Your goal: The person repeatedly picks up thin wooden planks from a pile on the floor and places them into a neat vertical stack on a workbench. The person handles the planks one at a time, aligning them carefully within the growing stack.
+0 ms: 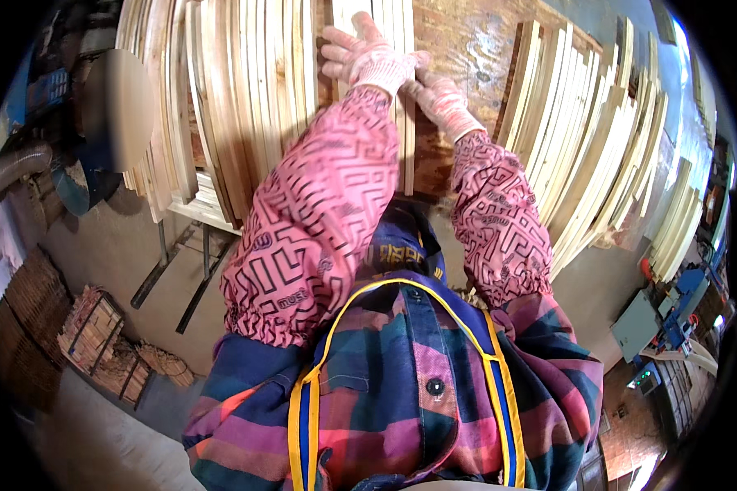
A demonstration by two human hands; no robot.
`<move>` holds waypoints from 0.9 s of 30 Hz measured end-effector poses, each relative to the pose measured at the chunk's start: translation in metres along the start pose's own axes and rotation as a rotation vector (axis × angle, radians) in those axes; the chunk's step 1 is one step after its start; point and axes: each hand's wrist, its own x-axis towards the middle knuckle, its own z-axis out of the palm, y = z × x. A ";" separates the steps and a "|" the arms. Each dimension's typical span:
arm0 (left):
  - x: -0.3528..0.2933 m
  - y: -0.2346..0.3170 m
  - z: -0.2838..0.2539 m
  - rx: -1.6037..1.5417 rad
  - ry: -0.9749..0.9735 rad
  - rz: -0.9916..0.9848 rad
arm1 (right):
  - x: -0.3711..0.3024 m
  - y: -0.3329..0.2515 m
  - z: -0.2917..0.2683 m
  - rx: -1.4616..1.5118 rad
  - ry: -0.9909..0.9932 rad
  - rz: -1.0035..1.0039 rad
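My left hand [367,61], in a pale pink-white knit glove, lies over a small group of light wood strips [401,123] at the top middle. Its fingers are spread, with the thumb stretched to the right. My right hand [446,102], gloved the same way, is close beside it at the strips' right edge. Its fingers reach toward that edge, touching or nearly touching it, and do not wrap around a strip. The strips lie side by side, lengthwise away from me, on a brown wooden tabletop [454,49]. Pink patterned sleeve covers are on both forearms.
A wide row of long wood strips [254,82] lies to the left, some overhanging the near edge. Further strips [585,131] lie to the right. A blurred round tan shape [131,110] stands far left. Blue machinery [684,299] is at right, bundled wood [106,340] at lower left.
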 end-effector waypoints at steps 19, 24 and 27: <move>-0.022 -0.109 0.110 -0.118 -0.016 0.639 | -0.107 0.043 0.028 -0.177 0.113 0.480; 0.004 -0.120 0.087 -0.716 -0.635 0.403 | -0.145 0.042 0.038 -0.182 0.478 0.281; 0.000 -0.117 0.086 -0.693 -0.481 0.444 | -0.161 0.047 0.065 0.066 0.556 0.031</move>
